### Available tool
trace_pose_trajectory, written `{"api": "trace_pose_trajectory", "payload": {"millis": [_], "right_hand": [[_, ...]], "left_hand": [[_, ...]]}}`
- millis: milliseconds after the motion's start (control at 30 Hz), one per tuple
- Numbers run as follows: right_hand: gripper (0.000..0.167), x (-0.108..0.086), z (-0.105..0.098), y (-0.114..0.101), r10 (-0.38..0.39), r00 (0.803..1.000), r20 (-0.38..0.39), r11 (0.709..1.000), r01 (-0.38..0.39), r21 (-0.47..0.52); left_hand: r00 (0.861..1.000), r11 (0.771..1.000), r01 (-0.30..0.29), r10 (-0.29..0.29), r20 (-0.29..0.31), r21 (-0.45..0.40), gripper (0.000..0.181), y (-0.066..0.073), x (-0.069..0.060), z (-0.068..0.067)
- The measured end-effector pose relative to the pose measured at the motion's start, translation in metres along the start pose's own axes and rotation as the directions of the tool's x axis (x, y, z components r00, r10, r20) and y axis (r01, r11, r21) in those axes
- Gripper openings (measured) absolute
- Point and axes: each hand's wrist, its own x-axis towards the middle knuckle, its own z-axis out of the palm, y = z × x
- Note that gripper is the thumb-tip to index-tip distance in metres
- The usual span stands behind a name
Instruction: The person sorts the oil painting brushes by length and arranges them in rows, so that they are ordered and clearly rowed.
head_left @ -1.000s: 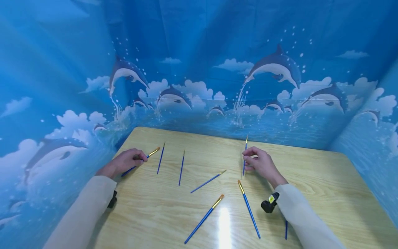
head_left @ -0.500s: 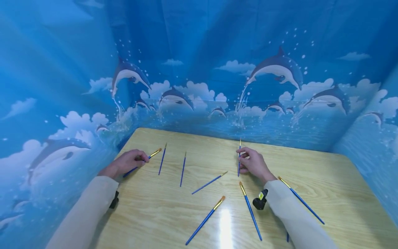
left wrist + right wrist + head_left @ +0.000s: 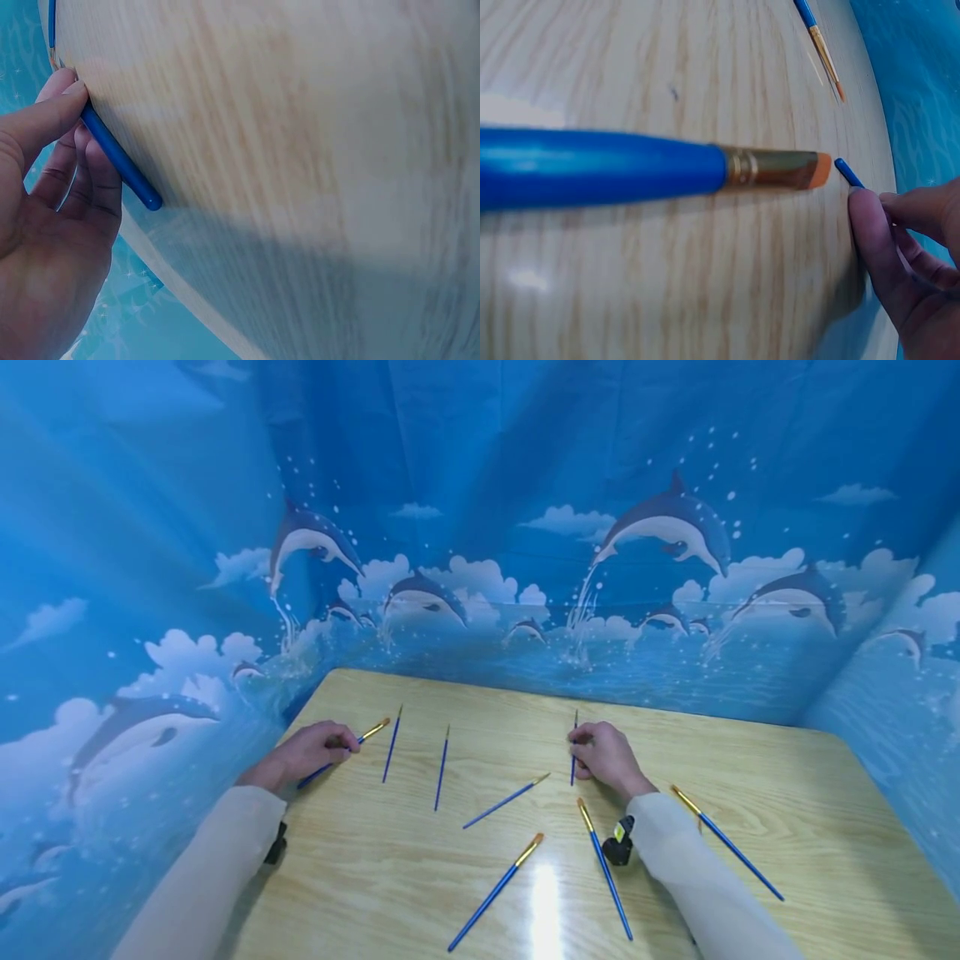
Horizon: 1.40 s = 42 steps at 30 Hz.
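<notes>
At the table's left side my left hand (image 3: 306, 757) pinches a flat-tipped paintbrush (image 3: 373, 729) by its blue handle, which lies slanted at the table edge. The left wrist view shows that handle (image 3: 124, 161) between thumb and fingers. Near the back edge, right of centre, my right hand (image 3: 611, 762) pinches a thin paintbrush (image 3: 573, 772), its tip pointing to the back. Only the blue end (image 3: 847, 172) of it shows in the right wrist view. Two thin paintbrushes stand in a row between the hands, one upright-pointing (image 3: 392, 743) and another (image 3: 442, 768) beside it.
A thin brush (image 3: 506, 800) lies slanted mid-table. Larger flat brushes lie nearer: one at front centre (image 3: 495, 893), one (image 3: 606, 872) by the right wrist and one (image 3: 731, 847) right of the sleeve. A dolphin-print curtain (image 3: 480, 527) stands behind the wood-grain table (image 3: 375, 877).
My right hand has shifted left with the thin brush, then slightly nearer me. The brush right of the sleeve has come into view. My left hand keeps its grip in place.
</notes>
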Motion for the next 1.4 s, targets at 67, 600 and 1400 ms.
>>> {"api": "trace_pose_trajectory", "payload": {"millis": [67,600,1400], "right_hand": [[0.028,0.001,0.001,0.000,0.008,1.000,0.002,0.999,-0.008,-0.031],[0.027,-0.004,-0.001,0.000,0.007,1.000,-0.023,0.999,-0.008,-0.045],[0.032,-0.042,-0.050,0.010,-0.127,0.988,-0.084,0.978,0.111,-0.174]], "left_hand": [[1.000,1.000,-0.005,0.005,0.005,0.001,0.016,0.000,-0.001,0.000],[0.999,0.999,-0.041,0.041,0.009,0.015,0.016,0.000,0.000,0.001],[0.999,0.999,-0.043,0.043,-0.001,0.012,0.016,-0.002,-0.001,0.001]]}}
